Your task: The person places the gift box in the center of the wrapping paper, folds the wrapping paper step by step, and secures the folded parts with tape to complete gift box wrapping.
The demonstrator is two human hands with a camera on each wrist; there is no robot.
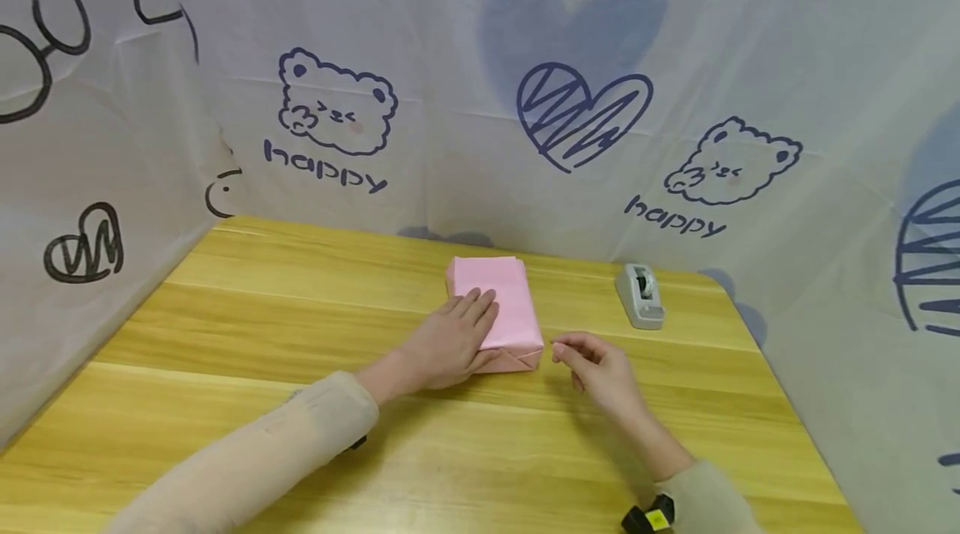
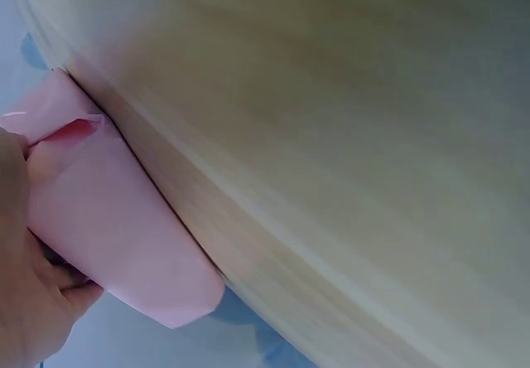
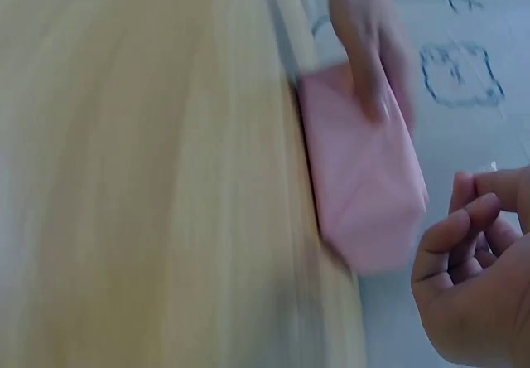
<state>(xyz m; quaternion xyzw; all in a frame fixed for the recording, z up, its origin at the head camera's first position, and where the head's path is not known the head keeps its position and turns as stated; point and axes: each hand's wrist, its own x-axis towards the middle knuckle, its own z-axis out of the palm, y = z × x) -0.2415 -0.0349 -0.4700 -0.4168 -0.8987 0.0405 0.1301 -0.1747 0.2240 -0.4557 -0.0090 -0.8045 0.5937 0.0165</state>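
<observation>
A box wrapped in pink paper (image 1: 504,305) lies on the wooden table. Across its top, my left hand (image 1: 450,342) rests with fingers extended and the thumb down by the near end. Folded paper shows at that near end, and the left wrist view shows a gap under a fold of the pink wrapping (image 2: 116,210). Just right of the box, my right hand (image 1: 600,371) is raised with thumb and index finger pinched together. A small clear piece of tape (image 3: 493,167) sticks up at those fingertips in the right wrist view.
A grey tape dispenser (image 1: 641,296) stands at the back right of the wooden table (image 1: 337,301). White cloth (image 1: 450,101) printed with bears and hearts hangs behind and along both sides. A black device with a yellow label (image 1: 652,516) sits at the right wrist.
</observation>
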